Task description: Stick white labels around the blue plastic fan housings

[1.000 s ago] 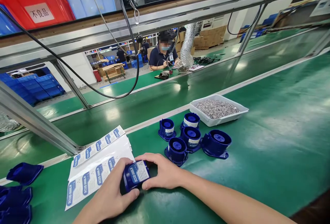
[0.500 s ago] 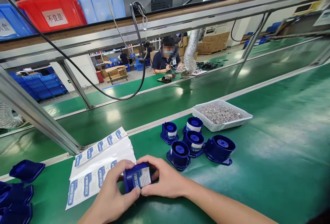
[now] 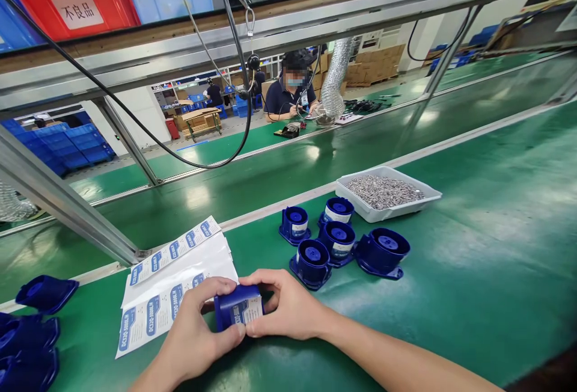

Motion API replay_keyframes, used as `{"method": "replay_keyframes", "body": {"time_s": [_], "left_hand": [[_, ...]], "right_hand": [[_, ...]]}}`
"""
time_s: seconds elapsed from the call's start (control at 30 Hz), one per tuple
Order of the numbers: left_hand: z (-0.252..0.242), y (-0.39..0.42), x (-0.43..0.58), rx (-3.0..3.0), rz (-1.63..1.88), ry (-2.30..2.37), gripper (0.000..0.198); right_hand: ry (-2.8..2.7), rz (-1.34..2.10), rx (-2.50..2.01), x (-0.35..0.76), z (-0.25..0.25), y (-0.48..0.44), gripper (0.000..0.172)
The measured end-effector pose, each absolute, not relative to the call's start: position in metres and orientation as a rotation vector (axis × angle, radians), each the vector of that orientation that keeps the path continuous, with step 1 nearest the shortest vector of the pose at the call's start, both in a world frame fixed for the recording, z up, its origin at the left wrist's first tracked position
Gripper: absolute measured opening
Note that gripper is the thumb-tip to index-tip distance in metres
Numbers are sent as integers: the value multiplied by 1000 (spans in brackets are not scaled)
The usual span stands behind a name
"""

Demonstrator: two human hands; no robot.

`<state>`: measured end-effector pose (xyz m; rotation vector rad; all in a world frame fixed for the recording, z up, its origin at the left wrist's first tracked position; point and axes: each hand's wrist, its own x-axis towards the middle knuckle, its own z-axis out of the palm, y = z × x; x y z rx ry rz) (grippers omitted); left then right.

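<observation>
Between my two hands is a blue round plastic housing point(image 3: 226, 309), tipped on its side, with a blue-and-white label point(image 3: 252, 308) on its curved wall. My left hand point(image 3: 198, 326) grips its left end, thumb along the lower edge. From the right, my right hand point(image 3: 288, 308) closes on the other end, its thumb on the label. Just behind my left hand lies a sheet of printed labels point(image 3: 151, 326), partly covered by that hand. Several similar blue housings point(image 3: 312, 260) stand upright beyond my right hand, some with labels showing.
A white tray point(image 3: 387, 214) of small metal pins sits behind the housings. More blue housings point(image 3: 29, 341) are at the left edge. A metal post point(image 3: 67, 199) rises behind the sheet, and a black cable point(image 3: 180, 160) hangs low. Across the bench a person point(image 3: 288, 94) works.
My thumbs have shifted slightly on the labelled housing, which both hands still hold. The camera view has tilted down a little on the shelf side; the other things stay in place.
</observation>
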<state>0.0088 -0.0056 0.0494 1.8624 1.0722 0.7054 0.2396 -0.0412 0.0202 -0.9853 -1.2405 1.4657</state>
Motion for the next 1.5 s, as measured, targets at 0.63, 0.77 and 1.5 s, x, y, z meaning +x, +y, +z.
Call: {"method": "replay_keyframes", "body": {"time_s": [0.63,0.77,1.5], "left_hand": [[59,-9,13,1773,682,1029,42],[61,-8,13,1781,666,1024,40],[73,-10,17,1750,668,1019,33]], "right_hand": [[-1232,1499,-1029,242,28,-43,77],[-1234,1500,-1037,243,28,-43,80],[-1197,1551,-977,240,29,-48,70]]}}
